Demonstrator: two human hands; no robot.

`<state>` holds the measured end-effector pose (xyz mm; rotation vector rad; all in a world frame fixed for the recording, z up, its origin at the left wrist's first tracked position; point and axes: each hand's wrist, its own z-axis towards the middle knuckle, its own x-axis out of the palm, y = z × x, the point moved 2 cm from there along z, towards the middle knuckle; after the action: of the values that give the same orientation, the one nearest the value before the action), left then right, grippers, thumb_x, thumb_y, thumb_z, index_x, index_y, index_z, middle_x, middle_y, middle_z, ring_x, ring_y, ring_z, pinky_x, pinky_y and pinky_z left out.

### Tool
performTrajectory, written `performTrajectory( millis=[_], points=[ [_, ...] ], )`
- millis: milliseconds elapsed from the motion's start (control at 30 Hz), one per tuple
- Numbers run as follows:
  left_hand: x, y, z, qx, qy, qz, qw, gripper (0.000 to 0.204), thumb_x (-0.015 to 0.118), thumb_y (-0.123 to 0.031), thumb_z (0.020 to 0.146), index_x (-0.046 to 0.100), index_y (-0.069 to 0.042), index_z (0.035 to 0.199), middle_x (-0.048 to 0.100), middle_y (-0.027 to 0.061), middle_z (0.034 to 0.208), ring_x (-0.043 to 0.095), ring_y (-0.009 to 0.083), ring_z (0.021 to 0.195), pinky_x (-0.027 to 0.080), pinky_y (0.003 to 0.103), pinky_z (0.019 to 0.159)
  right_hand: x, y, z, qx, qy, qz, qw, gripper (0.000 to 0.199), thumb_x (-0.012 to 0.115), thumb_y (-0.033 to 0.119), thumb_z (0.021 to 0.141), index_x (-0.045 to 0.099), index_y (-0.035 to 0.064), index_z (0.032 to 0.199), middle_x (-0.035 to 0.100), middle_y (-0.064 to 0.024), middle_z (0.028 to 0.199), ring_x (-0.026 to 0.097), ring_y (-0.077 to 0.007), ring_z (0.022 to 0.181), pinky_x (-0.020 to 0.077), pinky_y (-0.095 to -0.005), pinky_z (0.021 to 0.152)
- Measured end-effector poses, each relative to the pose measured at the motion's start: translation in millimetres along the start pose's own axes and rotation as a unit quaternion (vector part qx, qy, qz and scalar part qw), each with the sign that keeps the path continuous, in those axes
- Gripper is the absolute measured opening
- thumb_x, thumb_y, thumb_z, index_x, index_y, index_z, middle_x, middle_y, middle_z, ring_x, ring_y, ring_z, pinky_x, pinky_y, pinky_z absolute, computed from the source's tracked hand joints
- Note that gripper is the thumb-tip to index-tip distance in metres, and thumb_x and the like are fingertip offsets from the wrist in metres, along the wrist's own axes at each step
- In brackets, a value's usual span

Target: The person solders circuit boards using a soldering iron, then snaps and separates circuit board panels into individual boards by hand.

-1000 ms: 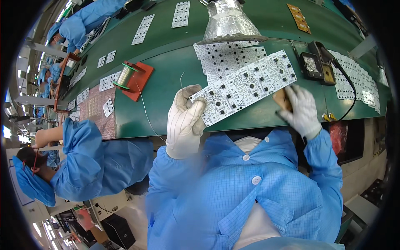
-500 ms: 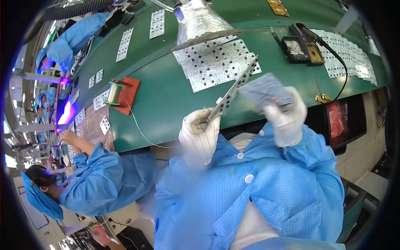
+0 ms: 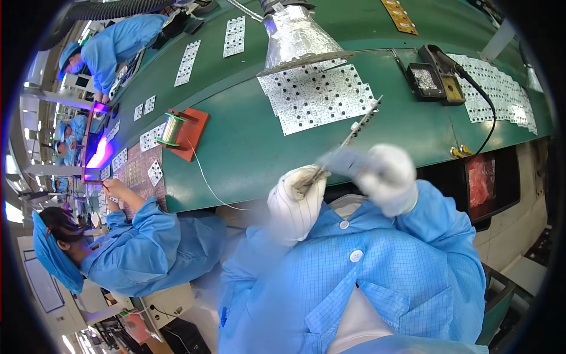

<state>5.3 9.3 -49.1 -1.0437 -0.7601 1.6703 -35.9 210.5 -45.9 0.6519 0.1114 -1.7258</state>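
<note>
"Head view. First entry?"

"Left hand [image 3: 298, 200], white-gloved: closed on the lower end of one circuit board [image 3: 357, 128], seen nearly edge-on, slanting up to the right, raised over the near edge of the table [image 3: 236, 153]."

"Second?"

"Right hand [image 3: 389, 180], white-gloved, blurred: holding one grey pad [image 3: 348, 162], beside the board's lower part. Touching or just apart: cannot tell, owing to blur."

"On the table, middle?"

"Pile of white boards [image 3: 324, 97], one, overlapping, its far side beneath a foil-covered hood [image 3: 300, 38]."

"Toward the left?"

"Spool of wire [image 3: 172, 130], one, on a red stand [image 3: 193, 141]; strand running over the near edge."

"Toward the right edge?"

"Soldering iron holder [image 3: 429, 91], one, black. Beyond it, row of white boards [image 3: 495, 88], overlapping."
</note>
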Motion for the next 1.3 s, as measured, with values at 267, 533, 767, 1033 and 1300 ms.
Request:
performTrajectory(
  millis=[267,533,767,1033,1300],
  points=[
    [-3.6,4.7,0.1,0.009,-0.035,-0.066,0.997,0.023,0.068,0.004,0.081,0.058,0.002,0.102,0.069,0.0128,0.093,0.069,0.0170,0.082,0.056,0.027,0.072,-31.8,-68.0,-22.4,0.551,-0.273,0.074,0.785,0.018,0.062,0.016,0.093,0.065,0.0000,0.101,0.059,0.0035,0.077,0.049,-0.0044,0.065,0.0387,-0.0215,0.055],
    [-24.9,-19.4,6.5,0.136,-0.001,0.133,0.982,0.027,0.072,-0.001,0.076,0.057,0.000,0.100,0.068,0.0126,0.091,0.068,0.0225,0.073,0.054,0.031,0.064,-7.7,-42.2,-16.0,0.557,-0.140,0.101,0.812,0.028,0.057,0.020,0.093,0.063,-0.0027,0.108,0.064,-0.0066,0.082,0.057,-0.0128,0.064,0.0448,-0.0281,0.054],
    [-73.1,-7.9,15.7,-0.205,-0.073,-0.038,0.975,0.031,0.073,-0.011,0.076,0.056,0.002,0.099,0.066,0.0085,0.082,0.063,0.0115,0.072,0.052,0.026,0.065,-63.1,-111.0,-30.9,0.595,0.064,-0.207,0.774,0.042,0.059,0.038,0.091,0.061,-0.0004,0.107,0.066,-0.0153,0.083,0.062,-0.0271,0.072,0.0487,-0.0337,0.067],
    [-86.2,-19.5,31.3,-0.222,0.017,-0.168,0.960,0.035,0.070,-0.022,0.085,0.054,0.004,0.104,0.061,0.0059,0.083,0.058,0.0083,0.076,0.047,0.022,0.068,-56.7,-24.0,-5.2,0.476,-0.070,0.167,0.861,0.069,0.054,0.053,0.092,0.047,-0.0047,0.129,0.063,-0.0085,0.093,0.055,-0.0069,0.067,0.0441,-0.0206,0.059],
    [-50.9,23.9,28.8,-0.257,-0.010,-0.457,0.852,0.065,0.071,-0.047,0.081,0.051,0.005,0.115,0.060,0.0069,0.091,0.043,0.0053,0.051,0.035,0.021,0.048,-43.5,-2.6,-5.9,0.558,-0.195,0.389,0.706,0.038,0.060,0.030,0.090,0.052,0.0011,0.114,0.065,-0.0067,0.092,0.062,-0.0130,0.071,0.0477,-0.0233,0.053]
  ],
)
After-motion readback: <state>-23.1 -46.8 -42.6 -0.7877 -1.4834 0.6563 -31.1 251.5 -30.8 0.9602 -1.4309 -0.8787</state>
